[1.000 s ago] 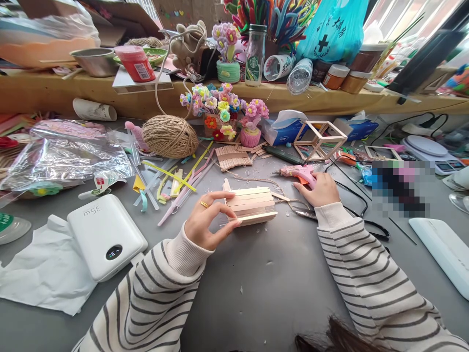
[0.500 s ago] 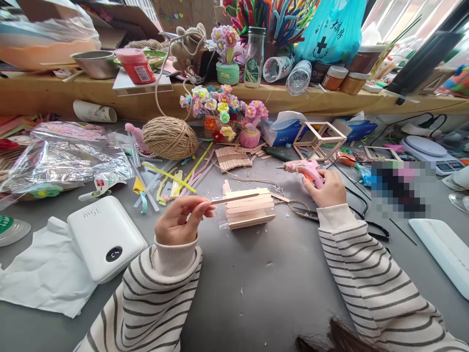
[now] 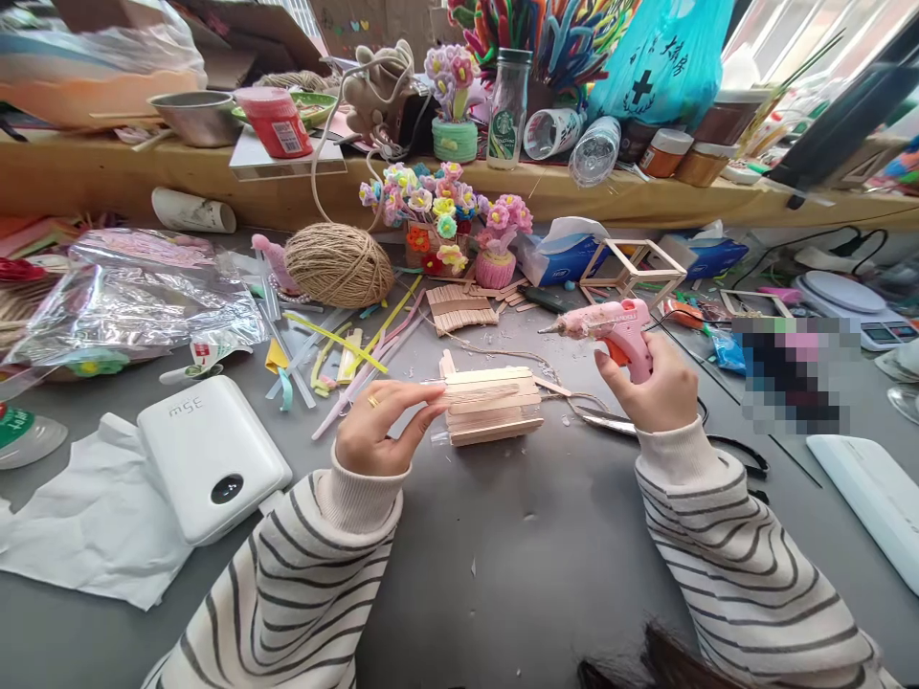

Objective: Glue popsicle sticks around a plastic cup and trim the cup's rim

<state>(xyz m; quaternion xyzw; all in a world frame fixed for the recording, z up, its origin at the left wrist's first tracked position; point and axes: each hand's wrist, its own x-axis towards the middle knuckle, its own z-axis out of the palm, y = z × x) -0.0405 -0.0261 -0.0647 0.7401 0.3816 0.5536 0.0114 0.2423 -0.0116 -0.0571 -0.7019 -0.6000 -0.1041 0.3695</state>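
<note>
My left hand [image 3: 380,426] pinches the end of a wooden craft stick [image 3: 488,392] between thumb and fingers. That stick lies over or just above a row of craft sticks [image 3: 492,428] set side by side on a clear plastic piece [image 3: 439,437]; whether it touches them I cannot tell. On the right, my right hand [image 3: 664,383] is wrapped around the handle of a pink hot glue gun [image 3: 599,325]. Its nozzle points left, raised above the table behind the stick row. Scissors [image 3: 607,421] lie below the glue gun, partly hidden by the right hand and sleeve.
Behind the sticks lie a bundle of craft sticks [image 3: 461,308] and a ball of twine [image 3: 339,265]. A wooden stick frame [image 3: 632,273] stands at the back right. A white power bank [image 3: 213,459] sits left, a white case [image 3: 868,507] right. Twine and a black cord cross the table.
My left hand has moved right, bringing its stick over the row. The glue gun has been lifted a little and turned in my right hand. The view has shifted slightly.
</note>
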